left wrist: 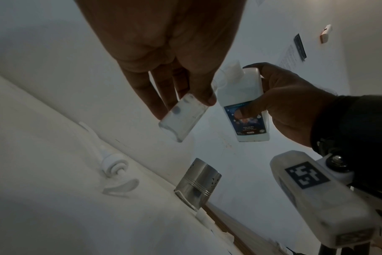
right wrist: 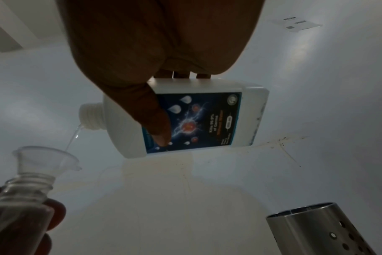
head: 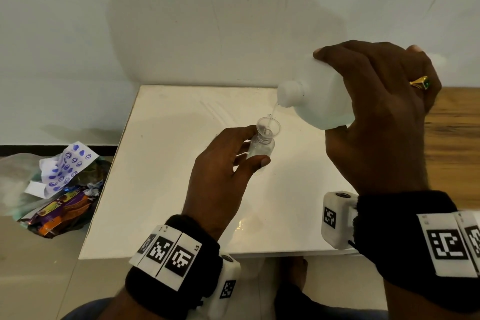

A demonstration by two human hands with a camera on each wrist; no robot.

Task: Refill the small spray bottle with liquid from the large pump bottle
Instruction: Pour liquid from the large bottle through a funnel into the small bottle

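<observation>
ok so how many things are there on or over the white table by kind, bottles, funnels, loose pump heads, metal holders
Bottles: 2, the large white labelled bottle and the small clear plastic bottle
Funnels: 1, the clear plastic funnel
Loose pump heads: 1, the white pump head lying flat
Metal holders: 1, the perforated steel cylinder
Total: 5

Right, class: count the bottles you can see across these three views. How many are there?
2. The small spray bottle, funnel in its neck, is held in the left hand; the large bottle is tilted in the right hand, pouring. More may sit out of view.
</observation>
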